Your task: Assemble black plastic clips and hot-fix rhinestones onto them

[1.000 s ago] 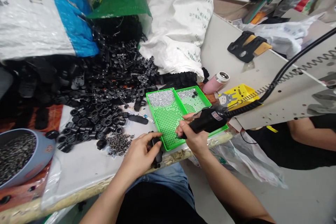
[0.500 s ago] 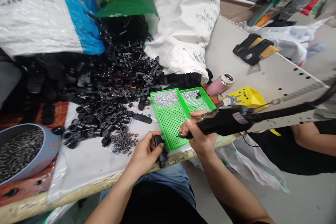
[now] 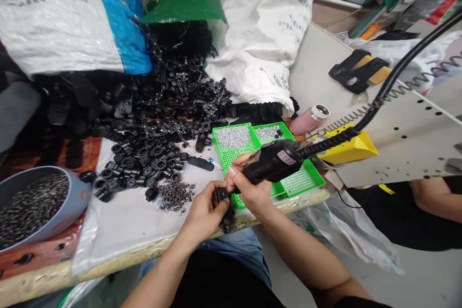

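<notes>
My left hand (image 3: 207,207) is closed around a small black plastic part (image 3: 227,216) at the table's front edge. My right hand (image 3: 249,187) grips a black electric screwdriver (image 3: 272,161), its cable running up to the right. The driver's tip is down at the part beside my left fingers; whether it touches is hidden by my hands. Under and behind my right hand lies a green perforated tray (image 3: 225,154) with many small silver screws (image 3: 233,136). A pile of small dark metal pieces (image 3: 176,196) lies left of my left hand.
Black round parts (image 3: 144,163) cover the table's middle, with a heap of black plastic pieces (image 3: 169,91) behind. A blue-grey bowl (image 3: 77,202) of small metal pieces stands at left. A pink bottle (image 3: 306,120) and a yellow box (image 3: 355,147) are at right. A person's arm (image 3: 436,202) shows far right.
My right hand has brought the screwdriver left and down, from over the tray to the black part. My left hand still holds the part. The view has shifted slightly.
</notes>
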Demonstrator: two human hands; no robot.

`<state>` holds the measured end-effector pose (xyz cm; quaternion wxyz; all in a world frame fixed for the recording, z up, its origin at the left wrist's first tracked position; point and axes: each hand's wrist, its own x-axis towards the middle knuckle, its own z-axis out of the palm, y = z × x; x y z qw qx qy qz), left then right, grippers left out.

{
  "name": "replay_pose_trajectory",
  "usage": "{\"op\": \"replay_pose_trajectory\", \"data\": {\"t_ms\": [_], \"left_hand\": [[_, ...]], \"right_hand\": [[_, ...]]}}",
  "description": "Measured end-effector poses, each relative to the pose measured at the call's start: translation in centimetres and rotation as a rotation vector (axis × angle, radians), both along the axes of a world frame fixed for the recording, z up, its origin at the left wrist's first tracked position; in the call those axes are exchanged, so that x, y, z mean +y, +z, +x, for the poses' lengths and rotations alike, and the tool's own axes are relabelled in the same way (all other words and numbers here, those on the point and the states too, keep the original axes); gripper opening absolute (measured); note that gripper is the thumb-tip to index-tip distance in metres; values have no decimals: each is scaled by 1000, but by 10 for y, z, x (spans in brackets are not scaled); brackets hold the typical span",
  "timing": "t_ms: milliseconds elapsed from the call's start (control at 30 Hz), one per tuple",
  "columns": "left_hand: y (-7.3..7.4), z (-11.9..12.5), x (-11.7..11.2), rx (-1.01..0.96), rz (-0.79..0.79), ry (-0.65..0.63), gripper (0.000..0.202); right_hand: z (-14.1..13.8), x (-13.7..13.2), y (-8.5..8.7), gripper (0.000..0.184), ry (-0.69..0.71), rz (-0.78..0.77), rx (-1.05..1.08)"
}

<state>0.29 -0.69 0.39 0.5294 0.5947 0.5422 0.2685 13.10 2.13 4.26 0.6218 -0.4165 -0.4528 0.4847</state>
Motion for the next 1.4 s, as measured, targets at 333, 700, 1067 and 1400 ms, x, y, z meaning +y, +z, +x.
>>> {"op": "replay_pose_trajectory", "data": {"t_ms": [333,700,1067,1400], "left_hand": [[1,-1,1,-48,-29,-3,33],[1,1,0,-24,-18,10,32],[-3,1,-1,-53,-26,4,29],[-5,0,0,-63,-52,13,31]], "right_hand": [[11,0,14,26,-27,15,23],[9,2,4,29,0,-5,26],[3,4,1,29,-3,-34,-2],[1,4,1,28,13,-31,-14]]}}
